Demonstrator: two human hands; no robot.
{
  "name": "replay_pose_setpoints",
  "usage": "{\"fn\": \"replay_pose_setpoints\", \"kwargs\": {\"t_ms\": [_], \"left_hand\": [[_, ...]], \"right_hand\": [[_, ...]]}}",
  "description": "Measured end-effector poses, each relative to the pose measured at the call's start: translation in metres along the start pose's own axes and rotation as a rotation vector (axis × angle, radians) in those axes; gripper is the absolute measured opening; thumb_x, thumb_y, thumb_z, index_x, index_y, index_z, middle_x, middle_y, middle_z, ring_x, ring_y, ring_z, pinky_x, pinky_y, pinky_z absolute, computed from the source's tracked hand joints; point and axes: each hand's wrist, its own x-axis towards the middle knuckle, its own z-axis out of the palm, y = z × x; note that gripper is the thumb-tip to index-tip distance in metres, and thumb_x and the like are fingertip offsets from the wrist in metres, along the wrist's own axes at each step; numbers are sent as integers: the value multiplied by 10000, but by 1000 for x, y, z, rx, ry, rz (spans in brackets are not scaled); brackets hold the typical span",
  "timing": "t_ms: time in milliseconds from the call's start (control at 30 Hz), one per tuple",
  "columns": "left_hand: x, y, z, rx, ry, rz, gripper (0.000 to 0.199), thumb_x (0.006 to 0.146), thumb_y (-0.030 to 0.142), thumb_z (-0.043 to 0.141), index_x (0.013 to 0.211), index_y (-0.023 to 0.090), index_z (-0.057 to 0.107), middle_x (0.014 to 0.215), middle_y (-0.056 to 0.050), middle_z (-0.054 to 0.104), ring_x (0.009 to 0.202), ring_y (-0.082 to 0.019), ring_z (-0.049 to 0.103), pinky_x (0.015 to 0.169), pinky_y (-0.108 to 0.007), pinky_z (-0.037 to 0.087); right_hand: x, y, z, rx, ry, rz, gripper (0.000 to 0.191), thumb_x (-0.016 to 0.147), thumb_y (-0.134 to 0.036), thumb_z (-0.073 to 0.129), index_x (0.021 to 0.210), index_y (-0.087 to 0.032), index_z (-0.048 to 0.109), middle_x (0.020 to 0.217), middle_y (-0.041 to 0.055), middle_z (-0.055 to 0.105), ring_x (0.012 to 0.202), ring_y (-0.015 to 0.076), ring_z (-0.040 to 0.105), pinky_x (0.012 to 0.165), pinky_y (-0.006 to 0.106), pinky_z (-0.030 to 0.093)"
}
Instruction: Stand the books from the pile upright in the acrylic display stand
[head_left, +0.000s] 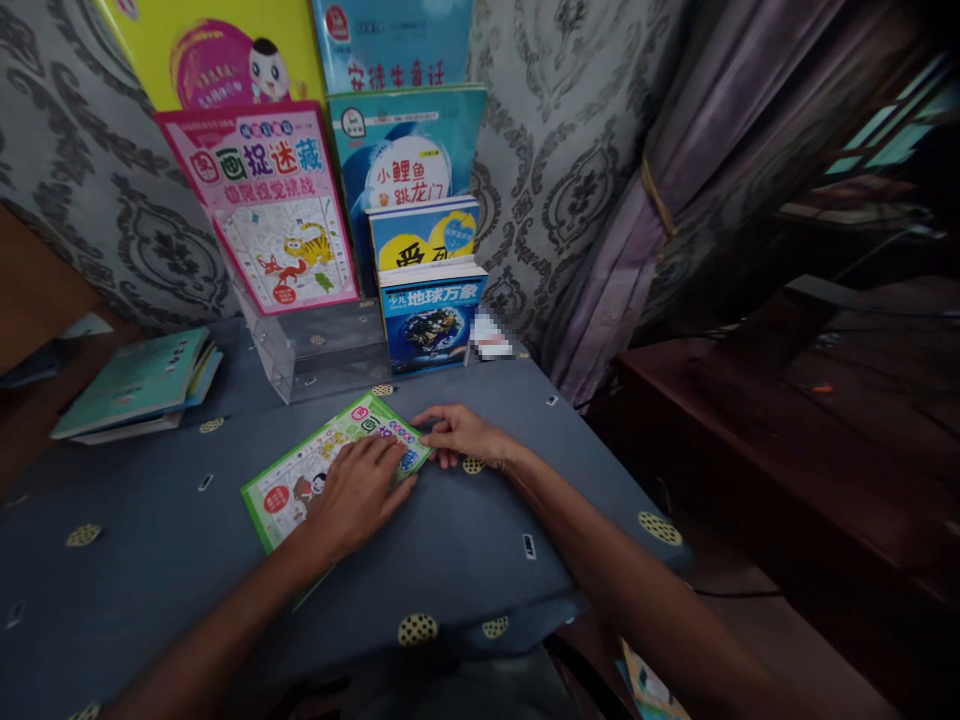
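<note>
The green-edged book (289,485) lies slantwise on the blue-grey tablecloth (480,560), at the near side of the clear book stand (322,345). The left hand (360,490) lies flat over its cover, fingers spread a little — not gripping. The right hand (461,438) pinches its right corner between thumb and fingers. Beyond, the stand holds upright books, a pink-bordered one (262,210) at left — and farther left lies a pile of books (142,385).
</note>
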Motion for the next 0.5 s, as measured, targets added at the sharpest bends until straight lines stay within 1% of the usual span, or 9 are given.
{"fn": "replay_pose_setpoints", "kwargs": {"t_ms": [100,233,300,400,500], "left_hand": [[-5,-5,-6,-35,-3,26,400,990,468,470,1252,195,601,1290,-92,667,1201,-269,597,1027,-465,481],[-20,-12,-19,-73,-36,59,386,1007,472,431,1199,213,644,1300,-90,669,1179,-246,621,1022,-434,489],[-30,-14,-24,-91,-62,67,393,1005,477,434,1198,213,652,1309,-91,667,1186,-249,621,1034,-435,484],[-45,-14,-29,-109,-118,95,420,979,524,470,1234,237,642,1374,-86,626,1251,-259,584,1077,-448,450],[-59,-12,-31,-85,-187,141,572,898,643,536,1322,263,588,1458,-97,552,1349,-294,500,1108,-471,410]], "right_hand": [[4,3,-2,-12,66,-34,330,820,-185,665,1144,-143,613,522,-89,604,369,58,498,388,150,404],[16,4,-5,-62,212,-81,248,837,-181,643,1083,-152,633,494,-101,545,365,55,461,366,147,359],[25,3,-5,-119,274,-107,229,855,-166,616,1082,-153,640,489,-97,529,366,59,451,372,154,367],[42,1,-2,-251,356,-143,208,876,-163,593,1073,-154,658,489,-82,522,381,73,467,392,169,394],[61,-2,4,-342,398,-162,167,883,-166,590,1023,-160,680,526,-62,548,412,83,504,422,181,416]]}}
